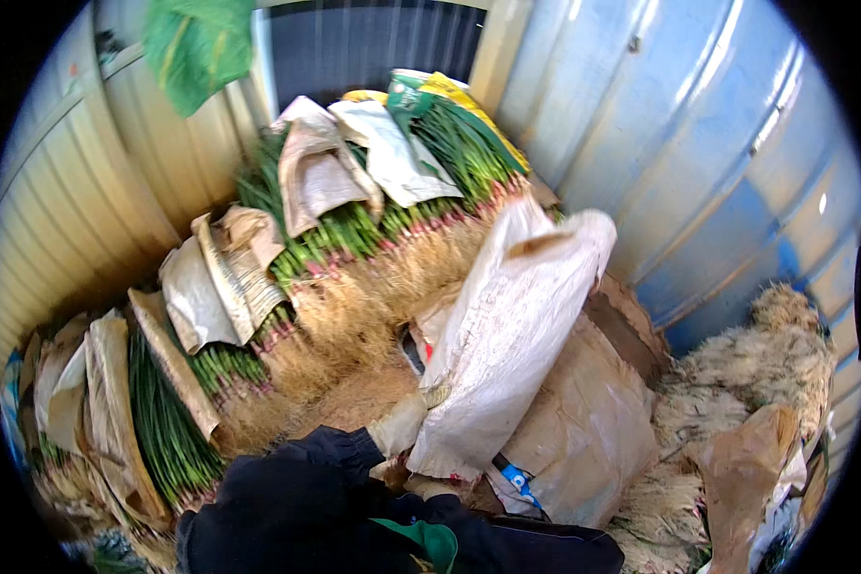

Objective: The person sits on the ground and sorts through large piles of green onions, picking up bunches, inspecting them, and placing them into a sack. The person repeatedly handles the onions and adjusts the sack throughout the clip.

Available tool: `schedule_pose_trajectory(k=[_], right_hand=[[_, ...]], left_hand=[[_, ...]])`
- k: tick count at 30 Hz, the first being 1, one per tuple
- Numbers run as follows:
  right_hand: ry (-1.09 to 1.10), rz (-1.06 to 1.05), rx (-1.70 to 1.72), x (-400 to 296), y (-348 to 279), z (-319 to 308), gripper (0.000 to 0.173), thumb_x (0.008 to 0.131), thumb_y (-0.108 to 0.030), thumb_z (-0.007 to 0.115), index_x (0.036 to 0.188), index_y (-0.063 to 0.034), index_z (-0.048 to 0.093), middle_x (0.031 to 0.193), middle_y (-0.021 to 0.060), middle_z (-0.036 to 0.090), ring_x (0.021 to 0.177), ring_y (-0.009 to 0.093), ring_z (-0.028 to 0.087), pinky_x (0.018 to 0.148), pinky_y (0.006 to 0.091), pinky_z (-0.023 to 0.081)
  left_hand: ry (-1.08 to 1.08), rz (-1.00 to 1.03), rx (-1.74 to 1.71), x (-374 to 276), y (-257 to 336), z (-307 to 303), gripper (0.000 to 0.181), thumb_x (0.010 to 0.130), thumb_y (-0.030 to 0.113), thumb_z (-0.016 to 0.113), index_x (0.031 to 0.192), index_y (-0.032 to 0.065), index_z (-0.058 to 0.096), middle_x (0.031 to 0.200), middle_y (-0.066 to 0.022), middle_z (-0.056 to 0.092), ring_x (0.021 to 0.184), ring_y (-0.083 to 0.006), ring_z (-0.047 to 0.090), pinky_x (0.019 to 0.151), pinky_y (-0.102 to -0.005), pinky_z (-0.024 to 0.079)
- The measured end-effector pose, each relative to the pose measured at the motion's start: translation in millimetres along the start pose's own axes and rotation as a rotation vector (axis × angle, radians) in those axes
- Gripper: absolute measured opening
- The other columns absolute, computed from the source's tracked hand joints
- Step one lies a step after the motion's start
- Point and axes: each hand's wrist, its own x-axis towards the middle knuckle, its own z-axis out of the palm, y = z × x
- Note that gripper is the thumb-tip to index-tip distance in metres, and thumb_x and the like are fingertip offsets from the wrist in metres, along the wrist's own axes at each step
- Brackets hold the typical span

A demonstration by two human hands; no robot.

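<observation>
A long, dirty white woven sack (502, 337) stretches up and to the right from my hands, lifted over a brown wrapped bundle. My left hand (402, 423), in a pale work glove, grips the sack's lower left edge. Below it, my right hand (434, 488) shows only in part, near the sack's bottom edge; the sack and sleeves hide its fingers. Left of the sack, bunches of green onions (359, 233) lie in a row with their bushy roots (344, 323) towards me.
Sacking covers (219, 280) lie over more bunches at the left. A brown plastic sheet (588, 430) spreads to the right of the sack. Further right is a heap of pale roots (732, 373). Corrugated metal walls (631, 143) enclose the space, and a green bag (199, 54) hangs at upper left.
</observation>
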Motion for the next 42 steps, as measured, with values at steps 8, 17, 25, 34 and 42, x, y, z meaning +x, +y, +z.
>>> schedule_pose_trajectory(k=[8, 17, 25, 34, 42], right_hand=[[0.004, -0.317, -0.287, 33, -88, 21, 0.037, 0.084, -0.035, 0.041, 0.082, -0.0066, 0.065, 0.078, 0.0157, 0.064, 0.069, 0.028, 0.062, 0.062, 0.0431, 0.046], [0.16, -0.615, 0.073, 94, -211, 23, 0.025, 0.08, -0.022, 0.051, 0.094, -0.0032, 0.06, 0.1, 0.0198, 0.056, 0.098, 0.035, 0.051, 0.082, 0.0421, 0.041], [0.104, -0.185, 0.364, 59, -74, 3, 0.031, 0.087, -0.022, 0.048, 0.114, -0.0077, 0.053, 0.115, 0.0139, 0.052, 0.112, 0.031, 0.044, 0.094, 0.0382, 0.036], [1.129, -0.051, 0.42, -138, -3, -165, 0.03, 0.081, 0.002, 0.047, 0.111, 0.0005, 0.054, 0.111, 0.0135, 0.056, 0.104, 0.025, 0.053, 0.091, 0.0306, 0.04], [1.711, 0.965, -0.186, -342, 166, -233, 0.044, 0.076, 0.002, 0.052, 0.119, -0.0074, 0.048, 0.112, 0.0111, 0.056, 0.098, 0.023, 0.055, 0.086, 0.0333, 0.044]], left_hand=[[-0.133, 0.4, 0.091, -105, 84, -51, 0.081, 0.074, 0.033, 0.065, 0.135, 0.0014, 0.022, 0.135, -0.0184, 0.032, 0.123, -0.03, 0.034, 0.1, -0.0476, 0.03], [0.134, 0.851, -0.267, -128, 234, -189, 0.043, 0.085, 0.029, 0.054, 0.113, -0.0037, 0.051, 0.101, -0.0167, 0.059, 0.087, -0.0271, 0.058, 0.078, -0.0377, 0.05], [0.621, 0.783, 0.261, 0, 134, -321, 0.049, 0.083, 0.039, 0.05, 0.111, -0.0009, 0.05, 0.1, -0.0157, 0.057, 0.094, -0.0261, 0.053, 0.083, -0.037, 0.045], [-0.274, 0.119, 1.114, 49, -65, -46, 0.042, 0.084, 0.027, 0.048, 0.116, -0.0002, 0.048, 0.107, -0.0143, 0.054, 0.102, -0.0235, 0.049, 0.088, -0.0344, 0.04], [-0.448, 0.455, 1.39, 106, -59, 105, 0.038, 0.085, 0.017, 0.047, 0.12, 0.0004, 0.046, 0.114, -0.013, 0.052, 0.109, -0.0212, 0.046, 0.092, -0.032, 0.037]])
